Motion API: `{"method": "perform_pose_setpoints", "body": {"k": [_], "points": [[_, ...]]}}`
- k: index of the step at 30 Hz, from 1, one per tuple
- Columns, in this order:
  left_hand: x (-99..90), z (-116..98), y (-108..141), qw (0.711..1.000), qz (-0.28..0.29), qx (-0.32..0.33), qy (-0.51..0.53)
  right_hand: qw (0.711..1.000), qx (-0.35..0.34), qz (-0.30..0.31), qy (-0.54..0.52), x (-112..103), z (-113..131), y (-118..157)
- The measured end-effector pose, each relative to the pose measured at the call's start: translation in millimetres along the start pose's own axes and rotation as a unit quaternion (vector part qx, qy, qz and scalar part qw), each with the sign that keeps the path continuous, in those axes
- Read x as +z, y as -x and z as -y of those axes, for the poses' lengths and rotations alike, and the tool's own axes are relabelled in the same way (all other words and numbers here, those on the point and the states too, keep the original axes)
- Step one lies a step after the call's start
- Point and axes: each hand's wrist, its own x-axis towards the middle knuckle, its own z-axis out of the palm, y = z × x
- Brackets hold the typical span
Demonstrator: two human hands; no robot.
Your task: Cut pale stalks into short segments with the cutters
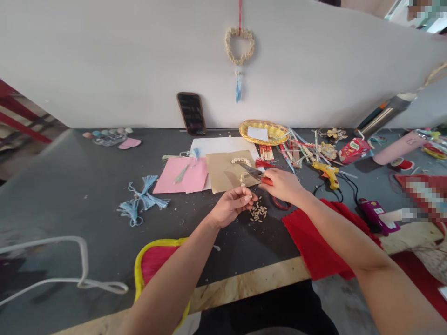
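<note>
My right hand (284,184) is closed around a pair of pliers (256,173) with dark metal jaws and red handles. Its jaws point left over a sheet of brown paper (223,174), close to a curved row of small cream pieces (241,161). Just below the jaws, my left hand (232,204) pinches a tiny pale piece (251,196) between thumb and fingertips; its exact kind is too small to make out. Beside those fingers lies a loose pile of short tan pieces (258,212). A red loop-shaped handle (281,203) shows under my right wrist.
Blue tassels (145,197) and pink paper (179,177) lie left. A wicker basket (263,132), yellow glue gun (327,173), pink bottle (398,148) and red cloth (310,237) are right. A phone (192,114) leans on the wall below a hanging beaded heart (228,46).
</note>
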Motion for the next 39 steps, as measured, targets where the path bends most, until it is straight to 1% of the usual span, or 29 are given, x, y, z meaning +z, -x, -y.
{"method": "perform_pose_setpoints", "body": {"k": [4,8,11,14,17,20,22,24,26,29,31,35,37,39], "points": [[-0.1,-0.1,-0.3,1.0,0.002,0.002,0.0,0.999,-0.014,0.02,0.039,-4.3,12.0,-24.3],[-0.8,0.6,-1.8,1.0,0.009,0.004,-0.002,0.998,-0.008,0.025,0.06,-7.5,21.4,-50.8],[-1.1,1.0,-1.7,1.0,0.008,0.002,0.001,0.997,-0.016,0.026,0.066,-11.2,28.5,-69.6],[-0.8,1.0,-0.7,1.0,0.005,-0.002,0.006,0.998,-0.036,0.011,0.046,-17.0,34.3,-77.6],[-0.7,0.6,-0.3,1.0,0.002,-0.002,0.007,0.999,-0.027,-0.028,-0.012,-22.1,33.4,-65.8],[-0.7,0.0,-0.6,1.0,0.002,0.001,0.003,0.991,-0.001,-0.067,-0.113,-20.4,21.8,-34.9],[-0.1,-0.6,-0.3,1.0,-0.001,-0.002,-0.001,0.978,0.029,-0.083,-0.191,-14.0,10.3,-9.1],[0.9,-1.7,0.3,1.0,-0.011,-0.003,-0.01,0.954,0.068,-0.083,-0.281,-4.4,-0.3,15.1],[0.7,-3.2,0.6,1.0,-0.019,-0.005,-0.025,0.921,0.093,-0.098,-0.365,6.5,-8.8,32.8],[-2.3,-5.8,-0.7,0.998,-0.026,-0.008,-0.05,0.876,0.12,-0.138,-0.447,20.6,-17.8,44.0],[-3.9,-7.3,-1.5,0.998,-0.033,-0.013,-0.057,0.862,0.131,-0.152,-0.466,26.6,-21.1,44.6],[-2.1,-9.3,-0.1,0.997,-0.043,-0.01,-0.067,0.867,0.123,-0.153,-0.457,34.0,-20.6,43.2],[-0.3,-9.8,0.3,0.996,-0.047,-0.01,-0.071,0.88,0.111,-0.157,-0.435,37.3,-19.0,43.3],[0.6,-9.6,-0.2,0.996,-0.046,-0.009,-0.072,0.899,0.089,-0.159,-0.398,39.8,-17.7,43.6]]}}
